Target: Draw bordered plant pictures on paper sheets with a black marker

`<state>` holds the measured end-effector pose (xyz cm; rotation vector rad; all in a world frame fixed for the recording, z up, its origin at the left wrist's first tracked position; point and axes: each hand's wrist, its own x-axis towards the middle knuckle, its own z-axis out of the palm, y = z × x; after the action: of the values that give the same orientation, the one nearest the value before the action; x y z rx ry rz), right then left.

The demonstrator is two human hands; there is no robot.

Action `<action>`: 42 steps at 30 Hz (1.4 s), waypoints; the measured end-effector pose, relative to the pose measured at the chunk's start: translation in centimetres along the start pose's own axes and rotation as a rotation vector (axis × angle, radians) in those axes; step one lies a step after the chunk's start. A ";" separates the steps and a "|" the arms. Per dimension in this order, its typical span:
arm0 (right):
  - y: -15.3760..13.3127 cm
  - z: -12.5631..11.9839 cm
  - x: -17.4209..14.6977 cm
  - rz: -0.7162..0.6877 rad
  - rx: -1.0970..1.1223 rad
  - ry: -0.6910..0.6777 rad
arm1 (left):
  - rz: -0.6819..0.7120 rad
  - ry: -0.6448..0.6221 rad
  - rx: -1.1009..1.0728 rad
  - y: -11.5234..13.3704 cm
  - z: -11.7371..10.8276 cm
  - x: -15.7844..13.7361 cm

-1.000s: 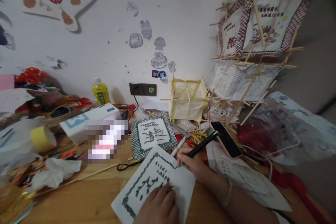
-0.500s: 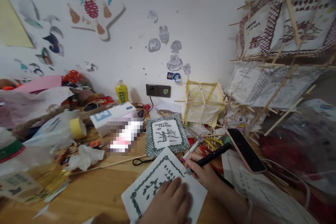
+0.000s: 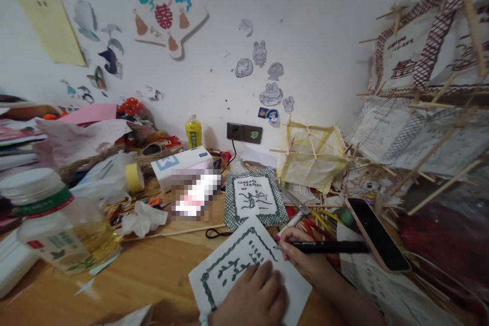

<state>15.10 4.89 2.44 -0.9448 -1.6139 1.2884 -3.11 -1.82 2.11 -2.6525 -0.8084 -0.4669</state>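
Observation:
A white sheet of paper [image 3: 301,285] lies tilted on the wooden table, bearing dark green leaves, small writing and a wavy border along its upper left and part of its upper right edges. My left hand [image 3: 255,293] rests flat on its lower part, fingers stretched out and covering some of the drawing. In my right hand [image 3: 300,254] is a black marker pen [image 3: 332,247], its tip near the border line at the sheet's upper right edge. Just behind stands a finished-looking card [image 3: 255,198] with a green checked border, partly overlapped by the sheet.
Scissors [image 3: 296,201], a phone [image 3: 378,234] and sticks crowd the right side. Stick-and-paper lanterns [image 3: 313,155] stand behind. At left are a large bottle [image 3: 57,224], crumpled tissue [image 3: 143,219], yellow tape [image 3: 134,178] and a tissue pack [image 3: 164,170]. A black cord loop [image 3: 217,233] lies above the sheet.
The view has swung left, so everything sits farther right. My right hand's pen has tipped to nearly level, and the green border line on the upper right edge is longer. My left hand stays on the sheet.

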 end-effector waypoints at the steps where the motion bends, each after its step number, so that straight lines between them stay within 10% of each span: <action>1: 0.0 -0.1 -0.1 -0.013 -0.004 -0.002 | -0.013 0.040 0.016 0.1 0.4 -0.1; 7: -1.4 -0.9 -0.7 -0.006 0.060 -0.086 | 0.003 0.153 0.104 0.2 1.1 -0.5; 16: -2.8 -0.1 -0.3 0.082 0.021 0.070 | -0.066 -0.214 -0.057 0.9 -2.3 -0.4; 42: -3.2 -0.2 -0.5 0.073 -0.290 0.027 | -0.139 -0.194 -0.147 0.6 -3.7 0.0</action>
<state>15.31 3.89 5.53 -1.2011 -1.7904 1.1018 -3.55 -3.77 5.26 -2.8218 -1.0590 -0.3173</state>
